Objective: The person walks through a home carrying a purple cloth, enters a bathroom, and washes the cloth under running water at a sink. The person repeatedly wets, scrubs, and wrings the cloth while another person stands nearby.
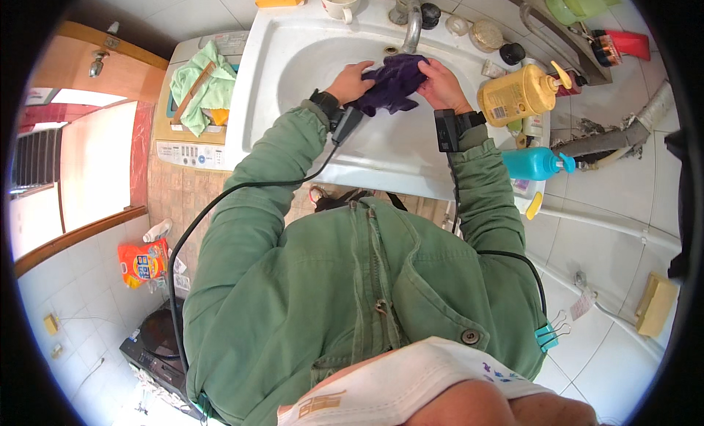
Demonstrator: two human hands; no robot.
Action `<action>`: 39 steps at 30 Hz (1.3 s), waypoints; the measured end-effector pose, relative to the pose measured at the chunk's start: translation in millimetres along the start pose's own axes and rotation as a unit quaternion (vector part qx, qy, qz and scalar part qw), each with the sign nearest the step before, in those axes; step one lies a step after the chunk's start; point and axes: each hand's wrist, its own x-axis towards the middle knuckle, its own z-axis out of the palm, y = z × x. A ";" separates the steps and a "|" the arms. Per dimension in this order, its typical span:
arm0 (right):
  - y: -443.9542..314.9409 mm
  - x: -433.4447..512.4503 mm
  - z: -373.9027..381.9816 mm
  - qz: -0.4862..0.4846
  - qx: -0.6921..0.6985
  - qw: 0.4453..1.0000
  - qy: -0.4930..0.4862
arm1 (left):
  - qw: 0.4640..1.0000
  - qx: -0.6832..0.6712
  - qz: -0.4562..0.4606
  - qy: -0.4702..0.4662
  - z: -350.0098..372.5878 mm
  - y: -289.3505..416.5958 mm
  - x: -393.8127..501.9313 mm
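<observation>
A crumpled dark purple cloth (391, 85) hangs between my two hands over the white washbasin (308, 68). My left hand (352, 83) pinches its left edge between thumb and fingers. At the cloth's upper right corner, my right hand (443, 86) grips it with the thumb on top. Just behind the cloth stands the metal faucet (412, 27), its spout over the basin near the overflow hole (391, 50). Whether the cloth's lower side touches the basin, I cannot tell.
Right of the basin stand a yellow pump bottle (514, 96) and a blue pump bottle (531, 163). A white mug (341, 1) sits on the back rim. To the left, a green towel (195, 90) and a comb (192, 93) lie on a washing machine (190, 153). Cables (242, 185) trail from my wrists.
</observation>
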 end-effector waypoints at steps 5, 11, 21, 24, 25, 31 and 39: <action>-10.2 -6.6 13.0 -0.010 0.088 0.996 -0.009 | 0.938 -0.340 0.069 0.013 16.9 36.5 21.7; -1.6 9.4 -13.4 -0.078 -0.043 0.994 0.061 | 0.880 -0.452 0.027 -0.142 12.9 51.7 20.6; 44.1 33.2 17.7 -0.216 -0.176 0.951 0.133 | 0.738 -0.668 -0.097 -0.024 44.1 52.1 26.4; 54.5 24.0 33.1 -0.090 -0.023 0.992 0.084 | 0.751 -0.644 -0.118 0.081 44.8 55.7 26.6; 57.4 21.6 34.8 -0.127 -0.010 0.990 0.068 | 0.758 -0.636 -0.088 0.118 45.1 60.1 26.0; 46.4 38.0 14.4 -0.110 -0.063 0.987 0.094 | 0.675 -0.735 -0.063 -0.025 55.4 91.2 20.8; 68.9 45.7 15.4 -0.026 -0.050 0.998 0.028 | 0.769 -0.634 -0.075 0.014 43.5 88.3 17.4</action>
